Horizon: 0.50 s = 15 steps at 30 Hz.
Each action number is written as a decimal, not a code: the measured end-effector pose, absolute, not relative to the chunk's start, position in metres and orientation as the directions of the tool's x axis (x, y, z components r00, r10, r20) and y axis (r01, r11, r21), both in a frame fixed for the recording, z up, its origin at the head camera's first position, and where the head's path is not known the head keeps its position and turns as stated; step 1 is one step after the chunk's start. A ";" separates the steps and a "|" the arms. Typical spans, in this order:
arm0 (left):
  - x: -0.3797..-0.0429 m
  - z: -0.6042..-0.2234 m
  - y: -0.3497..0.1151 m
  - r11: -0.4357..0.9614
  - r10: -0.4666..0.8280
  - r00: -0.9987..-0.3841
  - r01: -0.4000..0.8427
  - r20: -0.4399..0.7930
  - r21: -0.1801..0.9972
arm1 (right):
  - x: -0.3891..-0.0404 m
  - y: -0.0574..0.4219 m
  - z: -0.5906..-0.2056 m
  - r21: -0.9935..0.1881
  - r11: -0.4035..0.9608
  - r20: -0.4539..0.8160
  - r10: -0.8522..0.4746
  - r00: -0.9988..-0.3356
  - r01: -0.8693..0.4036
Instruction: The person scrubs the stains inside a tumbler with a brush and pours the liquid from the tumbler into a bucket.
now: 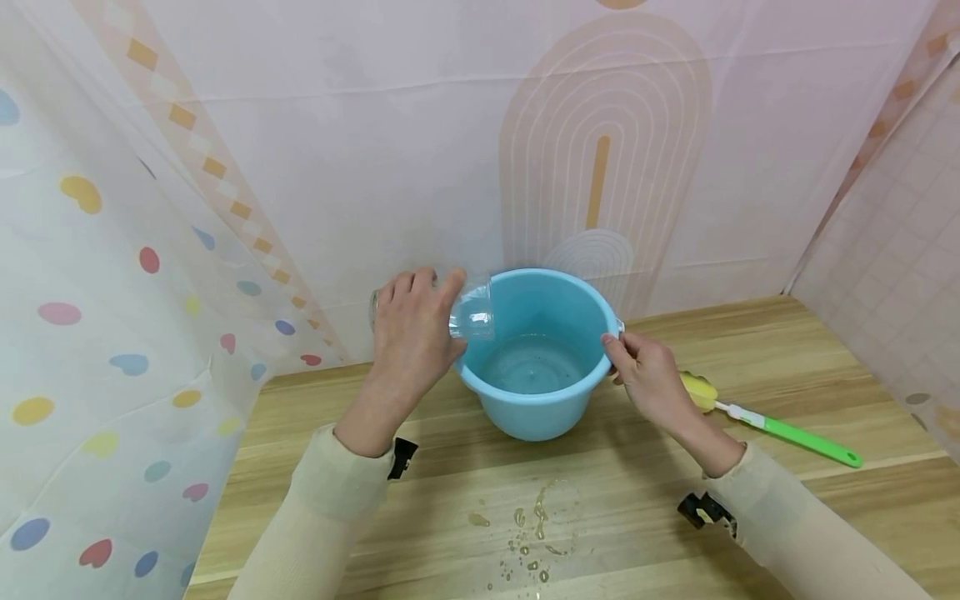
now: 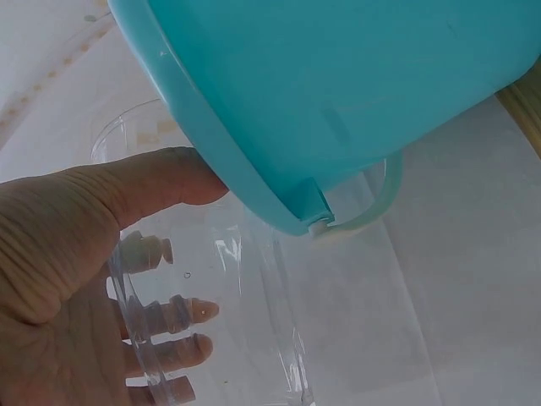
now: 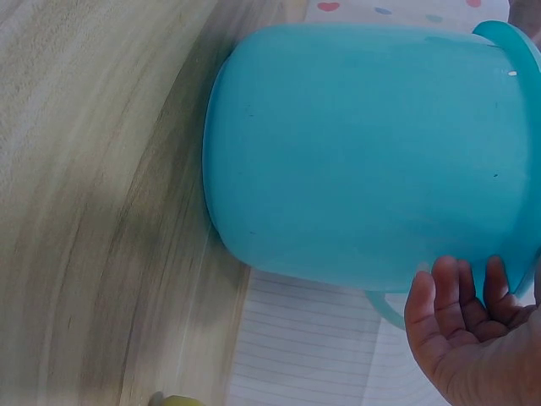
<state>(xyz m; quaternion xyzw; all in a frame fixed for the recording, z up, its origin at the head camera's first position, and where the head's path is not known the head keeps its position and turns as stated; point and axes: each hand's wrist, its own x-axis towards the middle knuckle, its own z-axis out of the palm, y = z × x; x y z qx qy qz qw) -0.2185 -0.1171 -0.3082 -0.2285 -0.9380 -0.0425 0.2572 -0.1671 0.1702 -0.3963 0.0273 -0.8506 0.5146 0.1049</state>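
Note:
A light-blue bucket stands upright on the wooden table with some clear water in its bottom. My left hand grips a clear, see-through cup lying on its side, its right end at the bucket's left rim. In the left wrist view the fingers wrap behind the cup and the thumb touches the bucket's rim. On the opposite side, my right hand holds the bucket's rim, thumb on top. The right wrist view shows its fingers curled under the rim, beside the bucket's wall.
A sponge brush with a yellow head and green handle lies right of the bucket. Water drops wet the table in front. Patterned cloth hangs behind and at both sides.

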 end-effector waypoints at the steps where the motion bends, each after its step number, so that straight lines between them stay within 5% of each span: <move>1: -0.218 -0.308 -0.117 0.892 0.407 -0.763 0.450 0.503 -0.039 | -0.167 0.170 -0.396 -0.870 0.468 0.207 0.061 -0.976 -0.155; 15: -0.218 -0.310 -0.119 0.897 0.381 -0.779 0.442 0.498 0.004 | -0.168 0.170 -0.397 -0.873 0.462 0.207 0.060 -0.976 -0.157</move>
